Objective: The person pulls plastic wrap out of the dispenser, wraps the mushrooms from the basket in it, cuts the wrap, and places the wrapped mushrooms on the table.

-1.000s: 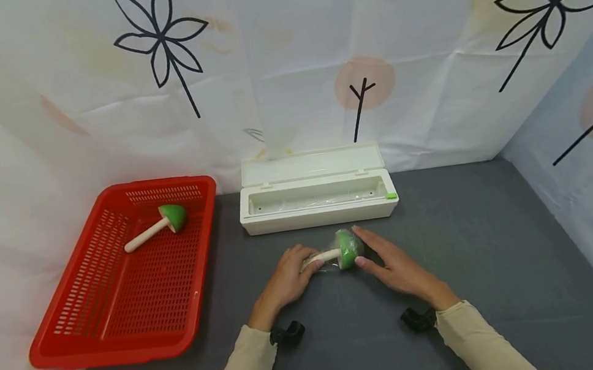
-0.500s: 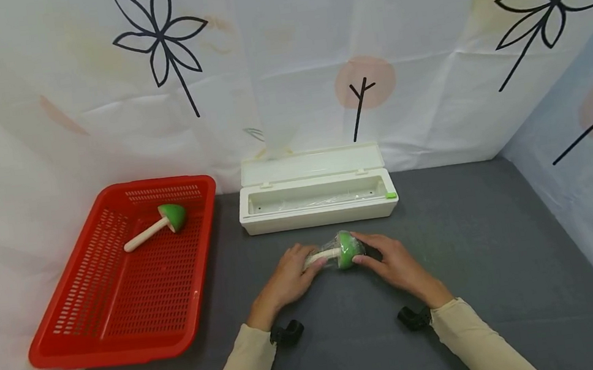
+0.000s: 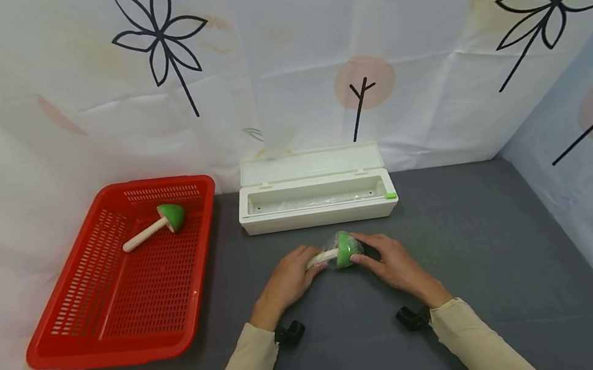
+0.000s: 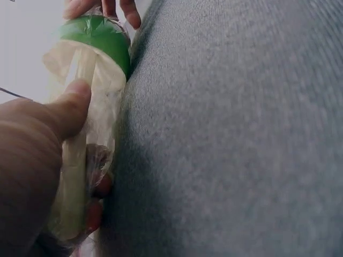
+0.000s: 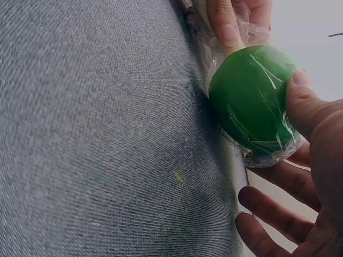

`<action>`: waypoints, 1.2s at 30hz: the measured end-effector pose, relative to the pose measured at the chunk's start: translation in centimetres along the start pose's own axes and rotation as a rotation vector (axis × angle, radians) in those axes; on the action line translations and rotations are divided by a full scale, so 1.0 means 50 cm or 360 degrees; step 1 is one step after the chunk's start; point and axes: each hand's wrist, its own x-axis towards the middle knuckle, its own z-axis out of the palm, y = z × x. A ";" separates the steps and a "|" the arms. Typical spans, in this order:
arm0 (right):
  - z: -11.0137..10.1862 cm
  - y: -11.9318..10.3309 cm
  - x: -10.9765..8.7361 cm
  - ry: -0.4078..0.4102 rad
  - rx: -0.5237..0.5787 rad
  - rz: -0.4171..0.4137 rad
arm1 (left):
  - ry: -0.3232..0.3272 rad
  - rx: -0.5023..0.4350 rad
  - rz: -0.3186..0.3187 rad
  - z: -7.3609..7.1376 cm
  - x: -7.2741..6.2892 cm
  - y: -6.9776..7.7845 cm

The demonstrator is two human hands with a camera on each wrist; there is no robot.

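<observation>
A mushroom (image 3: 344, 249) with a green cap and a pale stem lies sideways between the hands, low over the dark table. Clear cling film (image 5: 256, 33) wraps it, loose and crinkled around the stem and bunched at the cap's edge. My left hand (image 3: 285, 280) grips the stem, thumb along it and fingers curled behind. On the cap's side, my right hand (image 3: 398, 264) holds the cap between thumb and index finger, while its other fingers spread below in the right wrist view.
A red perforated basket (image 3: 114, 357) stands at left with a second green-capped mushroom (image 3: 171, 217) inside. Behind the hands sits a white cling film dispenser (image 3: 319, 217), its lid raised, against the patterned cloth backdrop (image 3: 298, 110).
My right hand has moved slightly left, its fingers closing onto the cap. The left hand has shifted its hold on the film-wrapped stem a little, thumb now more beneath it.
</observation>
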 end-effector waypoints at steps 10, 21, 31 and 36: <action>-0.001 -0.002 0.002 -0.0022 0.0037 0.0049 | 0.0076 -0.0220 -0.0164 -0.014 -0.013 -0.022; 0.004 -0.005 0.002 0.0004 0.0050 0.0038 | 0.0064 -0.0238 -0.0070 -0.017 -0.017 -0.019; 0.009 -0.009 0.008 0.0029 0.0089 0.0066 | 0.0094 -0.0016 0.0024 -0.007 -0.009 -0.005; 0.010 -0.009 0.009 0.0037 0.0081 0.0112 | 0.0102 0.0022 0.0059 -0.003 -0.015 -0.003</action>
